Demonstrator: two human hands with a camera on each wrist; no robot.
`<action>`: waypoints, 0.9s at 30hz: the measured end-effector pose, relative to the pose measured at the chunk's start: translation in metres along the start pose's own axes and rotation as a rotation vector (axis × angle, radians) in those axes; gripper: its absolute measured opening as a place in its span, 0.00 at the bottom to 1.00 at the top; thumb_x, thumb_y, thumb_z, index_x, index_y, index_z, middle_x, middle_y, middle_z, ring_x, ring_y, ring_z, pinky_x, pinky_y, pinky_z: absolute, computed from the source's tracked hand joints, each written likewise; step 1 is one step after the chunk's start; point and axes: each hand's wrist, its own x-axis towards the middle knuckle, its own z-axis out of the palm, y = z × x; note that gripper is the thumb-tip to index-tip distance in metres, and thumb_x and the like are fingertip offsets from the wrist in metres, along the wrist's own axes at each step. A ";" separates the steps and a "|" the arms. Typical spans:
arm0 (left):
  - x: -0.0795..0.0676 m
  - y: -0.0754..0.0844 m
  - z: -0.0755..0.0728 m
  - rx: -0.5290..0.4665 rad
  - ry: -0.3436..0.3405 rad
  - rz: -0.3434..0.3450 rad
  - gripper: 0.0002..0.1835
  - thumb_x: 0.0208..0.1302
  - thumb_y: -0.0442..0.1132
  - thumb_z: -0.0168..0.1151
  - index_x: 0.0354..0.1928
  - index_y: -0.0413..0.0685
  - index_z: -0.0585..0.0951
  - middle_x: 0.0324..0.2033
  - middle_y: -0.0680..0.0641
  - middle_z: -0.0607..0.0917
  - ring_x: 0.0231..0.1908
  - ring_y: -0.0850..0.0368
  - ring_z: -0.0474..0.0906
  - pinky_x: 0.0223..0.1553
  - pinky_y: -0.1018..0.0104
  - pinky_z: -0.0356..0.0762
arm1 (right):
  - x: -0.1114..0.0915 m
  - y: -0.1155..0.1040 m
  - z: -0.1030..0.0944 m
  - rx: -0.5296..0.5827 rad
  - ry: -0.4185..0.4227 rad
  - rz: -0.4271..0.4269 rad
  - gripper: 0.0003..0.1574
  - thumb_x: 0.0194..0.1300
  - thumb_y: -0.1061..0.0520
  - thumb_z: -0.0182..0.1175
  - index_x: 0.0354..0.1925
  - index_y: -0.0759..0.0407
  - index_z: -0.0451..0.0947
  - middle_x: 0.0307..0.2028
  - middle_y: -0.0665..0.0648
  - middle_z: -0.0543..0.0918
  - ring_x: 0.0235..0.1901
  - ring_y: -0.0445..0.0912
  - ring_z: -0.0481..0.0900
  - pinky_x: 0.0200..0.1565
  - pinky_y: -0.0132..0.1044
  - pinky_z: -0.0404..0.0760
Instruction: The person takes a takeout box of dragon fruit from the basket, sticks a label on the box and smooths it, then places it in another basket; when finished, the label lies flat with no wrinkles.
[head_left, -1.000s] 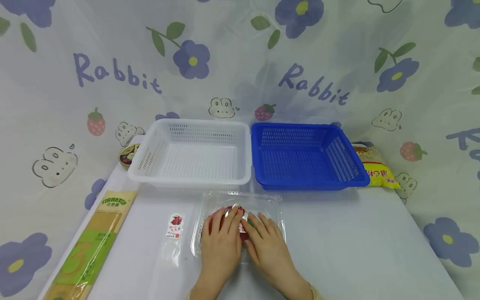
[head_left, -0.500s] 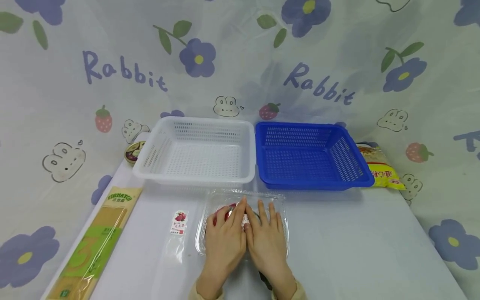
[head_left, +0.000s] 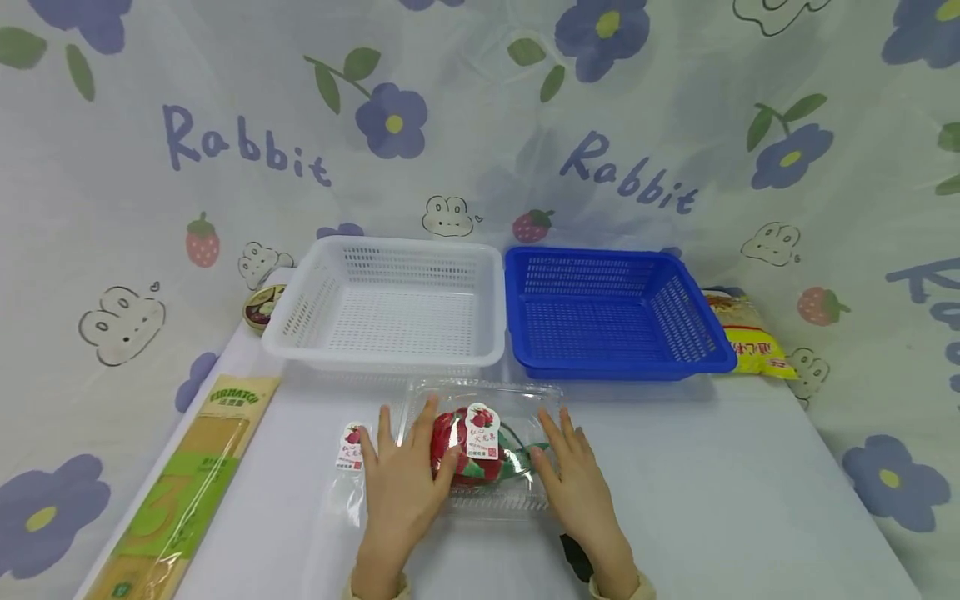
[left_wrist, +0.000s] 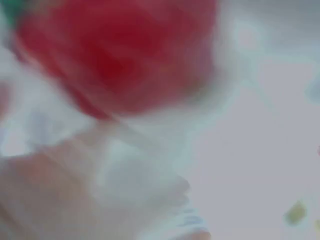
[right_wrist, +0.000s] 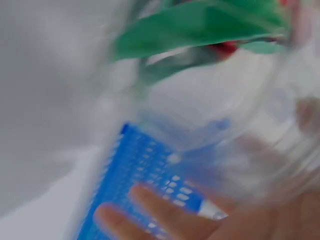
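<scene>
A clear plastic clamshell box (head_left: 536,492) lies on the table with a red-and-green dragon fruit (head_left: 448,442) inside. On its lid is a white label (head_left: 482,433) with a fruit picture. My left hand (head_left: 401,483) is at the box's left side with fingers spread, partly over a second label (head_left: 351,446) on a clear strip. At the right edge, my right hand (head_left: 577,487) has spread fingers too; whether either hand touches the lid is unclear. Both wrist views are blurred: red fruit (left_wrist: 125,50) fills the left one, while green leaf tips (right_wrist: 195,27) show in the right one.
Behind the box stand a white basket (head_left: 386,364) and a blue basket (head_left: 600,367). A noodle pack (head_left: 183,492) lies along the left edge. A round tin (head_left: 260,308) sits beside the white basket, a yellow bag (head_left: 753,342) beside the blue one.
Both hands were together over the middle of the lid. They have moved apart to the left and right, uncovering the fruit and the label on the lid. The baskets stayed put.
</scene>
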 end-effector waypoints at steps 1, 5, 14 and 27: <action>-0.001 -0.006 -0.002 -0.052 -0.007 -0.015 0.35 0.62 0.54 0.59 0.71 0.55 0.66 0.57 0.44 0.82 0.68 0.28 0.60 0.66 0.26 0.43 | -0.001 0.004 -0.001 0.057 -0.018 -0.001 0.34 0.74 0.46 0.48 0.74 0.47 0.57 0.74 0.67 0.54 0.69 0.72 0.57 0.55 0.78 0.62; -0.008 -0.022 -0.002 -0.278 -0.039 -0.032 0.36 0.63 0.51 0.60 0.73 0.59 0.61 0.66 0.45 0.74 0.67 0.29 0.62 0.63 0.23 0.48 | -0.004 0.015 -0.001 0.248 -0.062 -0.024 0.34 0.75 0.49 0.48 0.75 0.45 0.54 0.75 0.65 0.49 0.69 0.70 0.59 0.57 0.77 0.62; -0.028 -0.038 -0.001 -0.709 -0.226 -0.163 0.43 0.68 0.45 0.57 0.77 0.58 0.44 0.76 0.40 0.50 0.74 0.35 0.46 0.68 0.35 0.49 | -0.013 0.023 0.013 0.500 -0.052 -0.027 0.38 0.73 0.54 0.50 0.76 0.48 0.50 0.77 0.64 0.42 0.73 0.68 0.47 0.62 0.75 0.52; -0.033 -0.026 -0.030 -0.581 -0.026 -0.067 0.45 0.56 0.42 0.69 0.74 0.56 0.59 0.74 0.41 0.58 0.71 0.34 0.55 0.60 0.27 0.60 | -0.024 -0.008 0.002 0.541 -0.043 -0.046 0.36 0.69 0.55 0.56 0.72 0.52 0.59 0.76 0.65 0.44 0.71 0.72 0.49 0.59 0.76 0.56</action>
